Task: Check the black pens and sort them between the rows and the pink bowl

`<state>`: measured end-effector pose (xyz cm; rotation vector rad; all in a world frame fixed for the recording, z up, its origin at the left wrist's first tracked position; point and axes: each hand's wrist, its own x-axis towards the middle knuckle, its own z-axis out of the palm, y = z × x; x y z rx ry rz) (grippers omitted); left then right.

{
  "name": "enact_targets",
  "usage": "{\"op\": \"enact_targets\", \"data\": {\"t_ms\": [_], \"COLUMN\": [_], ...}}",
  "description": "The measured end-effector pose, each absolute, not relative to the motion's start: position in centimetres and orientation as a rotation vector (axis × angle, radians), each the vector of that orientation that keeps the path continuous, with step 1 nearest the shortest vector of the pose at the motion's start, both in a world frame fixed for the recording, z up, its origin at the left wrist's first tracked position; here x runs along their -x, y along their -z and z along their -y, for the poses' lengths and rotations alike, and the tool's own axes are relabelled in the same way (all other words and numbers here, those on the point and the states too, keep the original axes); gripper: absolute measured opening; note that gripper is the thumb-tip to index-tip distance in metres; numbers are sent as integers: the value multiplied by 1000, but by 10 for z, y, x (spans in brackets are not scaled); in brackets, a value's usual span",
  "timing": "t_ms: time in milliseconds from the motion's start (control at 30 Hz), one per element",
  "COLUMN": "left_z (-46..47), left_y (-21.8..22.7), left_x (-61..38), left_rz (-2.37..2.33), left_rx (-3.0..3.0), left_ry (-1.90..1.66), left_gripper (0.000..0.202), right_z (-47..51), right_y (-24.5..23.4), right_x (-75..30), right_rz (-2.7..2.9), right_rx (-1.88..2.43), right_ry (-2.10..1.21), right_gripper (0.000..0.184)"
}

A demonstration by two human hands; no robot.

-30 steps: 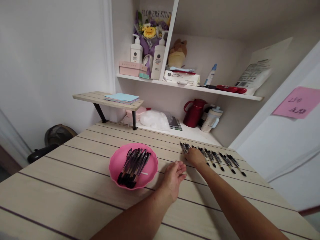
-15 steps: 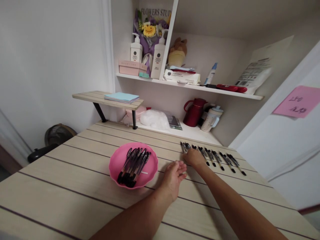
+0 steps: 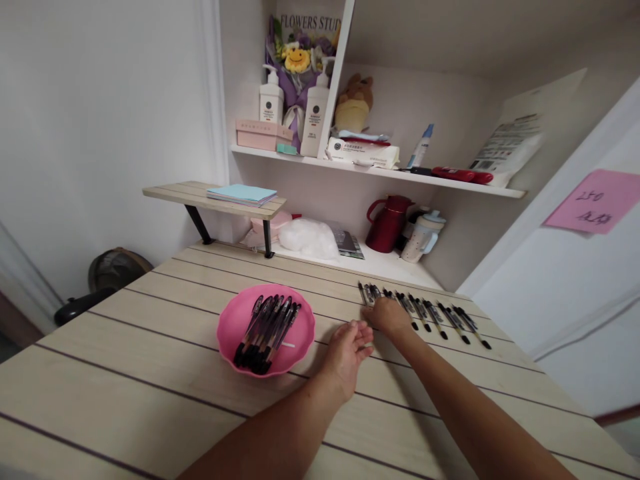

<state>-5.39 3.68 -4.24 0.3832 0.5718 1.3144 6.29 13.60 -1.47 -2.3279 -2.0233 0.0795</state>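
My right hand [image 3: 387, 315] is over the left end of a row of black pens [image 3: 443, 320] laid side by side on the table. Its fingers curl down around some pens [image 3: 369, 293], whose far ends stick out beyond the knuckles; how many it grips I cannot tell. Beside it, my left hand [image 3: 347, 353] is open, palm turned toward the right hand, with nothing in it. To its left, a pink scalloped dish [image 3: 227, 333] holds a bunch of similar pens [image 3: 267, 333] and a small white stick [image 3: 288, 345].
The table [image 3: 130, 347] has light slats. Behind it stand a small raised shelf [image 3: 175, 193] with blue paper [image 3: 243, 193], a white fluffy bundle [image 3: 309, 239], a red jug [image 3: 389, 223] and a pale tumbler [image 3: 423, 238]. Pump bottles [image 3: 315, 117] stand on the upper shelf.
Both hands and the pens stay almost in place. The whole view has shifted very slightly.
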Motion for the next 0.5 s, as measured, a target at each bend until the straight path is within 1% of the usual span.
{"op": "enact_targets", "data": {"t_ms": [200,500], "left_z": [-37,-37], "left_y": [43,43], "left_x": [54,54], "left_rz": [-569,-566], "left_rx": [-381,-388], "left_ry": [-1312,-1304], "left_gripper": [38,36], "right_z": [-135,-134], "right_y": [16,16], "right_x": [-63,-64], "right_rz": [2035,2042], "right_rx": [2324,2313], "right_ry": [-67,-43], "right_gripper": [33,32]}}
